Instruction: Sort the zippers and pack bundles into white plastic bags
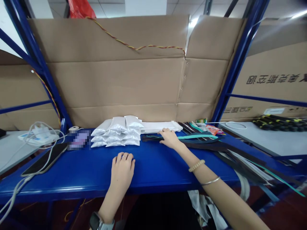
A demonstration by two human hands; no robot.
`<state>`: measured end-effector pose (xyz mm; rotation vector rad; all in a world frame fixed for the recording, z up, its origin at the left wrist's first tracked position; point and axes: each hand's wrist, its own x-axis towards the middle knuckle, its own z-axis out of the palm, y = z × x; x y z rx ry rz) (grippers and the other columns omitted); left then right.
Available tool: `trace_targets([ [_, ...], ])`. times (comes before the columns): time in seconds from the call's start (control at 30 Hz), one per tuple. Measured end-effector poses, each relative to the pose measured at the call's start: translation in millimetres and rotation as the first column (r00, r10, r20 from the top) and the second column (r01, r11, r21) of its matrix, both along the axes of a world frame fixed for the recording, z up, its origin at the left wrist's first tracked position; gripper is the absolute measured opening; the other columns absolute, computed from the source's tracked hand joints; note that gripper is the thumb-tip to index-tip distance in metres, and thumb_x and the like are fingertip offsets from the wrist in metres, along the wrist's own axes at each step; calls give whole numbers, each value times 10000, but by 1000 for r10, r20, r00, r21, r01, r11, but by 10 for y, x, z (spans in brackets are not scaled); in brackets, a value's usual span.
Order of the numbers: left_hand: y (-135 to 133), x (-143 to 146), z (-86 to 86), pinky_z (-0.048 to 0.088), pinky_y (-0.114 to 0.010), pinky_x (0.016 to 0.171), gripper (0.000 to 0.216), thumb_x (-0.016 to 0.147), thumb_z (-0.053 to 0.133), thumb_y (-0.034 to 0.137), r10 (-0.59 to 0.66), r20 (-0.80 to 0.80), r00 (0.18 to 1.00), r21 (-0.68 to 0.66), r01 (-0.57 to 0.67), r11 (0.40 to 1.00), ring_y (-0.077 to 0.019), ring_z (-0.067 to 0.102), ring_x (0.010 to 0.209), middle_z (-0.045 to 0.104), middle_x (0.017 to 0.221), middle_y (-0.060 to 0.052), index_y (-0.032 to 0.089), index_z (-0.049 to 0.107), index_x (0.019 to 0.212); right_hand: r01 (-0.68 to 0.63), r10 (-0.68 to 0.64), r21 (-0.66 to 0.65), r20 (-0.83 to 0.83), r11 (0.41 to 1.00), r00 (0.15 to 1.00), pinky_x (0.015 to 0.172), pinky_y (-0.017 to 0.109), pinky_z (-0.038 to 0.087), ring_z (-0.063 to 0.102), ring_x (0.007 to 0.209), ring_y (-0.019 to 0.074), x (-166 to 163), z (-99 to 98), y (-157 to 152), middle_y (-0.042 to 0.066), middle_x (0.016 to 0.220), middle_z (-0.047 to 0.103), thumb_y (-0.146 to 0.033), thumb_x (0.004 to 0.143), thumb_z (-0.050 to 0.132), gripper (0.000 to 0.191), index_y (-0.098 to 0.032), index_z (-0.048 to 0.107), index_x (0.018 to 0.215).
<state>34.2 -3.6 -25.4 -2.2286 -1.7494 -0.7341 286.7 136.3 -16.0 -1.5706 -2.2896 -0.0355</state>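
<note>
Right hand point(169, 138) down over the dark and teal strips point(203, 146), whether pinching them I cannot tell!

Left hand point(123, 167) lies palm down, fingers loosely apart, on the blue tabletop point(153, 169); the strips run off rightward past the front edge, white sheets point(157, 127) lie just behind the right hand, and stacked silver pouches point(117, 131) sit beside them, before the cardboard panel point(120, 83).
</note>
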Motion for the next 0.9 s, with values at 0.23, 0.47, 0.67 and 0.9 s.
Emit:
trace_targets([
  [0.23, -141, -9, -78, 432, -371, 796, 223, 949, 384, 242, -14, -7, 1000, 61, 15, 998, -242, 571, 986, 654, 988, -65, 195, 603, 945, 99, -99, 73, -16, 992, 995, 876, 364, 357, 509, 1085, 247, -311, -112, -80, 115, 1099, 601, -263, 942, 435, 257, -198, 646, 1072],
  [0.47, -149, -29, -114, 438, -351, 774, 230, 954, 369, 250, -24, 38, 999, 91, 20, 996, -217, 587, 870, 646, 909, -43, 207, 591, 910, 153, -145, 88, -90, 984, 985, 826, 308, 369, 539, 1024, 218, -242, -253, 37, 89, 1016, 605, -242, 868, 573, 171, -209, 698, 980],
  [0.67, -161, -15, -107, 447, -339, 758, 232, 949, 369, 249, -41, 61, 997, 76, 36, 996, -216, 577, 856, 638, 893, -43, 206, 590, 894, 146, -126, 131, -153, 981, 980, 803, 307, 370, 562, 946, 211, -199, -241, 25, 66, 910, 617, -193, 831, 601, 127, -211, 725, 849],
  [0.9, -145, -56, 3, 446, -324, 792, 246, 935, 396, 290, -165, 342, 925, 13, 171, 985, -212, 589, 902, 667, 904, -32, 218, 620, 864, 110, -54, 242, -227, 964, 972, 806, 296, 381, 557, 950, 200, -233, 11, -265, 56, 928, 617, -140, 814, 591, 106, -196, 674, 850],
])
